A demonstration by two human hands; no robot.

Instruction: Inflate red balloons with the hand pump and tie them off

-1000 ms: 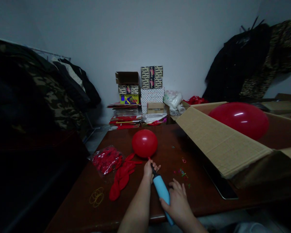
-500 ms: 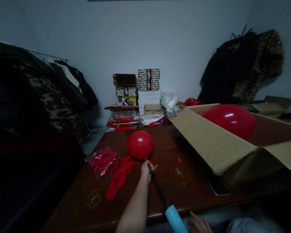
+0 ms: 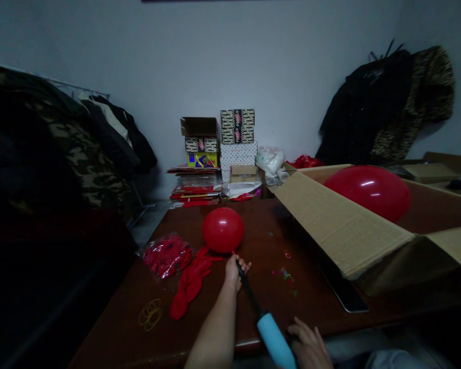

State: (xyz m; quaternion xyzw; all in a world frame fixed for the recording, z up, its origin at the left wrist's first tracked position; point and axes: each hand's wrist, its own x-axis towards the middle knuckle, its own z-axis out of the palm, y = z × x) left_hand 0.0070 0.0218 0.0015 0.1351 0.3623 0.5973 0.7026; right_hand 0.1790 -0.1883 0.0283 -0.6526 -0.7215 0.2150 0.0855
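Observation:
A round red balloon (image 3: 223,230) sits partly inflated over the middle of the brown table. My left hand (image 3: 235,270) is closed round the balloon's neck at the tip of the hand pump's black nozzle. From there the pump's light blue barrel (image 3: 274,340) slants down past the table's front edge. Beside the barrel, on its right, is my right hand (image 3: 309,344), its fingers loosely apart; whether they touch the pump is unclear. Uninflated red balloons (image 3: 190,287) lie left of my left hand, next to a clear bag of red pieces (image 3: 168,254).
An open cardboard box (image 3: 341,225) holding a large red balloon (image 3: 370,192) stands at the right. Partly under its flap lies a dark phone-like slab (image 3: 348,292). Yellow rubber bands (image 3: 150,314) lie front left, small coloured bits (image 3: 287,274) right of centre. Boxes (image 3: 237,126) are stacked behind.
My right hand has risen a little, and more of it shows beside the barrel. The pump's barrel has shifted slightly up and left. My left hand keeps its hold; the view has turned slightly.

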